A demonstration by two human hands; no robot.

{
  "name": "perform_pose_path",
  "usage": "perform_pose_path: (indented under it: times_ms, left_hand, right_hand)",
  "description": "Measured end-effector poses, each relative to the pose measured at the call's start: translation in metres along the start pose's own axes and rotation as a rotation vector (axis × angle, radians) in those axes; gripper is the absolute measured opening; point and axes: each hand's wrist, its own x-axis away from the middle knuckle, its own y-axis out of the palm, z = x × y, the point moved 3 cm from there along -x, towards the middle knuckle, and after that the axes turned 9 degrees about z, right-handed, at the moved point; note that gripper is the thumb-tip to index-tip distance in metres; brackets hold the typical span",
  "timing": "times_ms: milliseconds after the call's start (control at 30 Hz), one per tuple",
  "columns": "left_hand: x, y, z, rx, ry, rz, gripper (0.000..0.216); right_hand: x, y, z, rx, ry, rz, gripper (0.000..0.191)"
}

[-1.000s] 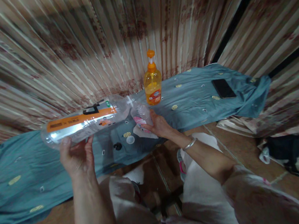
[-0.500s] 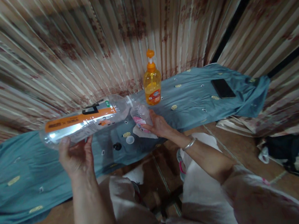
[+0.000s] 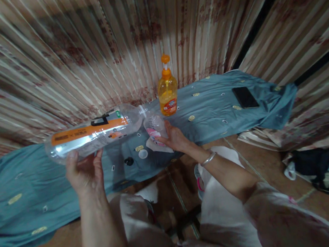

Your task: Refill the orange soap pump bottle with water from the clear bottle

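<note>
A large clear plastic bottle [image 3: 105, 124] with an orange and silver label lies nearly level in my left hand [image 3: 85, 170], which grips it from below near its base. Its neck points right and meets the top of a smaller clear bottle [image 3: 153, 125] with a pink label. My right hand [image 3: 175, 138] is wrapped round the side of this small bottle, which stands slightly tilted on a white tissue [image 3: 161, 147]. Whether liquid is passing between the two necks I cannot tell. In front of them lie a white cap [image 3: 143, 154] and a small black cap [image 3: 129, 161].
An orange pump bottle [image 3: 167, 95] stands behind the small bottle. A black phone [image 3: 245, 97] lies at the right on the blue cloth [image 3: 210, 110] covering the narrow table. A pleated curtain [image 3: 131, 36] hangs behind. Dark and pale bags [image 3: 318, 165] rest on the floor at right.
The base of the large bottle has shifted very slightly to the right with my left hand. My right hand and the small bottle have stayed in place.
</note>
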Motion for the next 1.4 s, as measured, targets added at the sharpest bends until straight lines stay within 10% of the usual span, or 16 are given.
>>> perform_pose_path:
  times_ms: [1400]
  left_hand:
    - [-0.01, -0.004, -0.006, 0.027, -0.001, -0.021, 0.04]
  right_hand:
    - [0.0, 0.0, 0.0, -0.019, 0.0, -0.003, 0.059]
